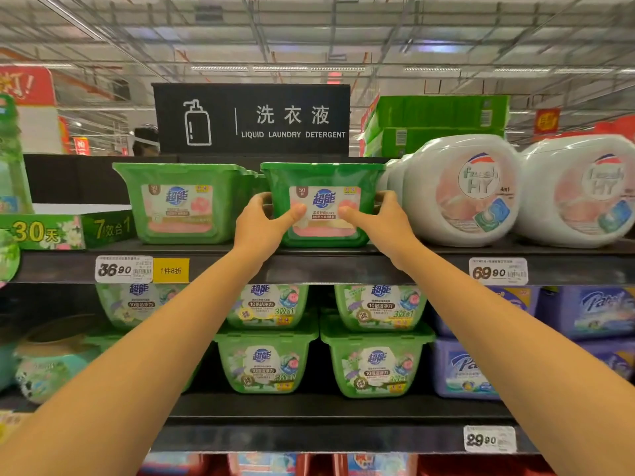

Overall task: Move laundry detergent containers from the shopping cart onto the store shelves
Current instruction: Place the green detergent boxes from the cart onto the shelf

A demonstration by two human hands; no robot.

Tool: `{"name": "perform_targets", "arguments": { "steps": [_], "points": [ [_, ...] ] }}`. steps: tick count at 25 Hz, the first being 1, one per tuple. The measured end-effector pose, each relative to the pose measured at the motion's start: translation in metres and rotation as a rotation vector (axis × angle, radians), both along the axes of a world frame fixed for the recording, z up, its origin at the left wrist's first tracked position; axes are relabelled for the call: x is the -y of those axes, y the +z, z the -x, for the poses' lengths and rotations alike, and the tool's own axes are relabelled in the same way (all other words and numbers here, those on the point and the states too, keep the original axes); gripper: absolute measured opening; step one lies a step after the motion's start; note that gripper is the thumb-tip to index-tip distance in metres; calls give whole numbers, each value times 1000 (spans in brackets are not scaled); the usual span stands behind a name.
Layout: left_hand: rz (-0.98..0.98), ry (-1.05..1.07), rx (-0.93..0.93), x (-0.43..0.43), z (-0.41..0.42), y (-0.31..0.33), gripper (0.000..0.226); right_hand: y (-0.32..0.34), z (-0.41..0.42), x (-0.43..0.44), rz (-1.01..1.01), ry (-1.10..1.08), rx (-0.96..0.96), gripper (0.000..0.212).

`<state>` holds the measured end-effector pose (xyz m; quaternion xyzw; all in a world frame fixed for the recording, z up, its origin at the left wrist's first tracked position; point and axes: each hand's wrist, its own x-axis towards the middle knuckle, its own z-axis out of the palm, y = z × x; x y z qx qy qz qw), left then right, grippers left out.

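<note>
The green detergent tub (323,176) stands on the top shelf (309,267), its base right at the front lip, and we cannot tell whether its full weight rests on the board. We hold it with both hands. Our left hand (264,221) wraps round the tub's left side with the thumb pressed on the front label. Our right hand (378,218) does the same on the right side.

Room at the sides is tight. On the left, the rim of a matching green tub (182,204) almost meets the rim of ours. On the right, a white round jug (460,190) stands just beside it, and our right fingers fill the gap between them. Above the lid the space is open, with a black sign (252,118) standing farther back.

Our fingertips disappear behind the tub's sides, so we cannot make out how far they reach. The tub's back and its depth on the shelf are hidden. Both thumbs cover parts of the label, and its small print is too fine to read.

The tub is upright, lid on top, label facing us. Its broad front runs left to right along the shelf edge, in line with the neighbouring tub.
</note>
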<state>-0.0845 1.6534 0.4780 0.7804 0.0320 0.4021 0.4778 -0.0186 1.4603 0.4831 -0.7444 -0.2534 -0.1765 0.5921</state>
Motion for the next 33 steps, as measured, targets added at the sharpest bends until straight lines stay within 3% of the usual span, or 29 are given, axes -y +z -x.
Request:
{"name": "perform_targets", "arguments": {
  "steps": [5,9,13,16,19,24,27,33],
  "points": [
    [-71,36,-69,2,-1,-1,72,-2,1,6,38,21,18,46],
    [-113,66,-115,5,1,-1,70,-4,10,5,70,-22,52,48],
    [-42,95,28,11,15,-6,53,-9,32,11,58,-147,145,43],
    [-106,194,176,19,36,-17,37,-28,61,25,-5,-249,259,24],
    [-51,11,256,30,68,-44,25,-59,95,40,-46,-257,269,12],
    [194,-404,-4,50,129,-129,21,-141,157,61,-40,-204,77,18],
    [304,-442,-174,56,163,-197,21,-210,201,79,-28,-199,-90,26],
    [410,-495,-552,79,230,-325,25,-353,313,126,-62,-330,-494,17]
  ]
}}
